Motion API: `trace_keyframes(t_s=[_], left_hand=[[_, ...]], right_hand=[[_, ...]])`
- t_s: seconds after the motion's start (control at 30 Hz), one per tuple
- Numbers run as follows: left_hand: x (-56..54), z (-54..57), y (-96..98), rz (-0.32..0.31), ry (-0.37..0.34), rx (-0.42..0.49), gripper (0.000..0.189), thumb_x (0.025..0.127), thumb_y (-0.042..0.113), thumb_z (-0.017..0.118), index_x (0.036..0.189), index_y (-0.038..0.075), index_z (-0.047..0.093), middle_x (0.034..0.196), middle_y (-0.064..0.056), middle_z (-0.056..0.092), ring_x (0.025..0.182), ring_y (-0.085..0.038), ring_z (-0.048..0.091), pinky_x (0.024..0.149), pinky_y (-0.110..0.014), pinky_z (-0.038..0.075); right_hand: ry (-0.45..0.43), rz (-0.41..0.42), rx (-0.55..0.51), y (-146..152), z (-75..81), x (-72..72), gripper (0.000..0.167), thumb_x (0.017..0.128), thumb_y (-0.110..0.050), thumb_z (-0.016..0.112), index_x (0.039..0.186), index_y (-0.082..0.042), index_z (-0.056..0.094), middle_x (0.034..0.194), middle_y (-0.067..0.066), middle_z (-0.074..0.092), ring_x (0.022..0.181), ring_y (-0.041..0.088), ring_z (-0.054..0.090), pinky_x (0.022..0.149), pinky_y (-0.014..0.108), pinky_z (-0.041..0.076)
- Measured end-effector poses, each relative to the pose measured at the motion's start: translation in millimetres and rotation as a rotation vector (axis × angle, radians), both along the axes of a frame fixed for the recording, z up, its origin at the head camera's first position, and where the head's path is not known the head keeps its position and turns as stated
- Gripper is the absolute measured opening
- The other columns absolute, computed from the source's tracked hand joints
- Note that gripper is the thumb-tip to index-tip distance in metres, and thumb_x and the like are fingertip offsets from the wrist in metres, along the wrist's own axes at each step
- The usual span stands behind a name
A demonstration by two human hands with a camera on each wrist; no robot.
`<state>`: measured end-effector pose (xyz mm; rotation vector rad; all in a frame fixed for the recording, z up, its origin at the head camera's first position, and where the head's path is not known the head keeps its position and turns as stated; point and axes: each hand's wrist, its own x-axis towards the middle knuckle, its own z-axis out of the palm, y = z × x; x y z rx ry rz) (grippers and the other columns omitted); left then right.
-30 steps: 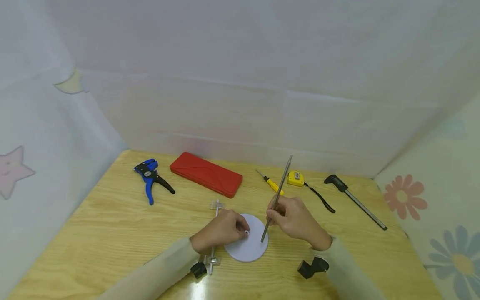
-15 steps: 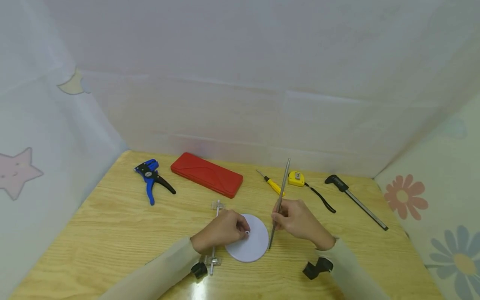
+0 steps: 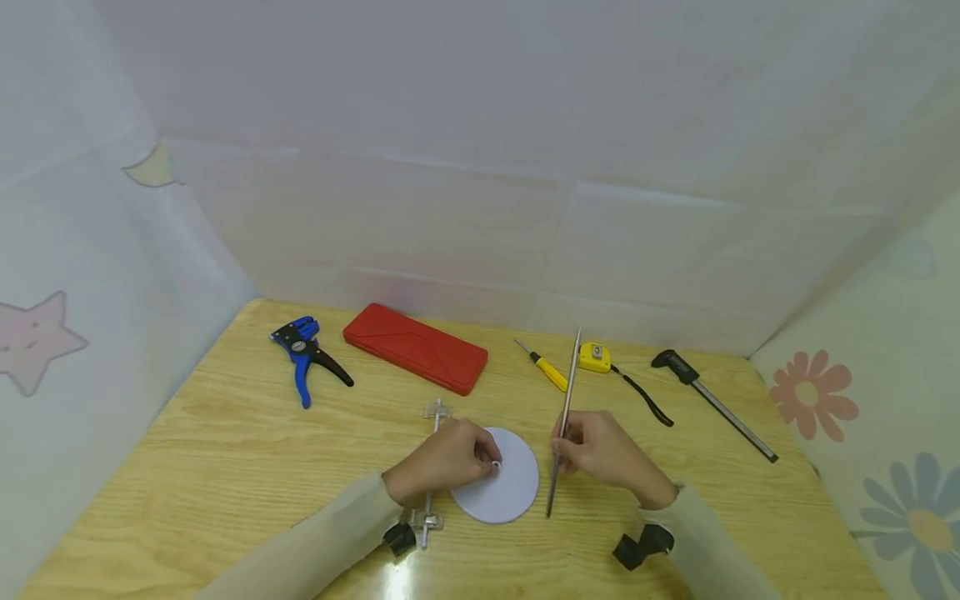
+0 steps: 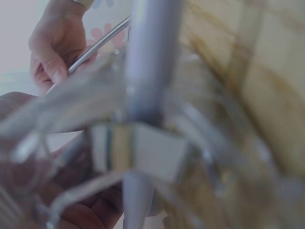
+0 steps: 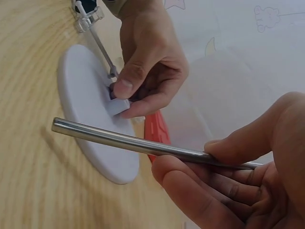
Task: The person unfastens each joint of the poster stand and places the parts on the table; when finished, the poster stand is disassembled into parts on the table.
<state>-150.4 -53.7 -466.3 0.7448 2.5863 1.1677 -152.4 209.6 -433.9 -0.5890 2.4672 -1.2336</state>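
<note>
My right hand [image 3: 596,450] pinches a thin metal rod [image 5: 109,137] between thumb and fingers. The rod slants upward, its lower end just right of a white round base [image 3: 502,502] on the table. With thumb and fingertips my left hand [image 3: 452,454] holds the short white hollow post [image 5: 117,106] at the middle of that base. Beneath the left wrist lies a white rod [image 3: 437,423] with clear plastic clips [image 3: 430,520] at both ends. One of these clips fills much of the left wrist view, blurred and hiding part of the left hand.
Along the back of the wooden table [image 3: 225,467] lie blue-black wire strippers [image 3: 302,350], a red case [image 3: 415,348], a yellow screwdriver [image 3: 551,372], a yellow tape measure [image 3: 595,357] and a caliper [image 3: 712,402]. White cloth walls [image 3: 480,167] stand behind and at the sides.
My right hand has moved right and toward me with the metal rod, whose lower end went from over the round base to beside it. The left hand stays on the post.
</note>
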Motion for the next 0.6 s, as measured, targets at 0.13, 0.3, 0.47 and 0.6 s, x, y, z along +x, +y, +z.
trace_keyframes(t_s=[0.13, 0.3, 0.47, 0.6], left_hand=[[0.0, -0.2, -1.4, -0.002, 0.0, 0.001, 0.006, 0.083, 0.007, 0.076, 0.087, 0.009, 0.08, 0.078, 0.003, 0.075, 0.064, 0.0, 0.056, 0.059, -0.017, 0.048], [-0.1, -0.5, -0.6, 0.004, -0.006, 0.002, 0.006, 0.082, 0.006, 0.076, 0.086, 0.009, 0.08, 0.076, 0.004, 0.074, 0.065, 0.0, 0.057, 0.059, -0.017, 0.048], [0.3, -0.6, -0.2, 0.01, -0.014, 0.0, 0.006, 0.082, 0.007, 0.076, 0.087, 0.009, 0.08, 0.077, 0.004, 0.074, 0.066, -0.001, 0.057, 0.06, -0.017, 0.048], [0.4, -0.6, 0.4, 0.012, -0.02, 0.001, 0.006, 0.083, 0.007, 0.076, 0.087, 0.009, 0.08, 0.078, 0.003, 0.074, 0.066, -0.001, 0.057, 0.06, -0.018, 0.049]], right_hand=[[-0.044, 0.009, 0.002, 1, -3.9, 3.0, 0.014, 0.099, -0.007, 0.06, 0.094, 0.005, 0.066, 0.077, 0.006, 0.073, 0.067, 0.029, 0.073, 0.062, 0.043, 0.061], [-0.081, 0.023, -0.021, 2, -6.4, 6.7, 0.016, 0.099, -0.007, 0.061, 0.095, 0.008, 0.065, 0.077, 0.01, 0.073, 0.065, 0.027, 0.072, 0.06, 0.042, 0.061], [-0.114, 0.0, -0.017, 1, -12.2, 8.7, 0.015, 0.099, -0.009, 0.062, 0.096, 0.006, 0.066, 0.076, 0.01, 0.072, 0.062, 0.021, 0.071, 0.058, 0.04, 0.061], [-0.137, -0.051, -0.006, 0, -19.7, 9.2, 0.015, 0.099, -0.011, 0.063, 0.097, 0.003, 0.066, 0.073, 0.006, 0.071, 0.06, 0.016, 0.069, 0.056, 0.035, 0.06]])
